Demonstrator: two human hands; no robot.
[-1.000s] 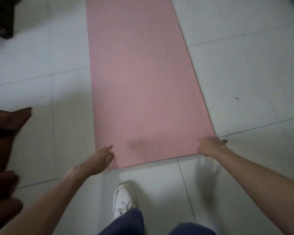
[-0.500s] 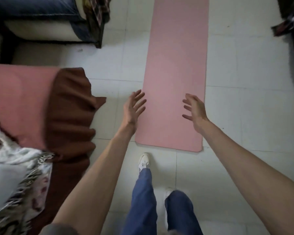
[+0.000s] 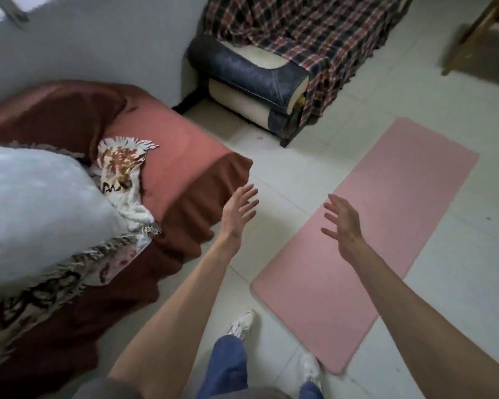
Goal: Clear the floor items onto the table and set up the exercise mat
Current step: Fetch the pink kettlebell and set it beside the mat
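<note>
The left hand (image 3: 238, 213) hangs in the air at the centre of the frame with its fingers straight and spread, holding nothing, the palm turned toward the right. The right hand (image 3: 343, 226) is raised just right of it, fingers likewise spread and loose, holding nothing, its outline falling over the near half of the exercise mat (image 3: 386, 220). Both bare forearms run down to the lower edge of the frame.

The pink exercise mat lies unrolled and flat on the white tiled floor (image 3: 450, 283), running on a slant from the lower middle of the frame up toward the right. Neither hand touches it. At the bottom, two legs in blue trousers (image 3: 228, 361) end in white shoes (image 3: 241, 323); the left shoe stands on the tiles just beside the mat's near corner, and the right shoe is close to its near edge.

Left of the hands a bed with a reddish-brown cover (image 3: 179, 180) fills the left side, carrying a pale pillow (image 3: 35, 203) and a fringed patterned throw (image 3: 121, 168). At the upper middle stands a seat with a dark bolster (image 3: 248, 70), draped in a plaid cloth (image 3: 306, 33). A wooden furniture leg (image 3: 470, 33) shows at the upper right corner.
</note>
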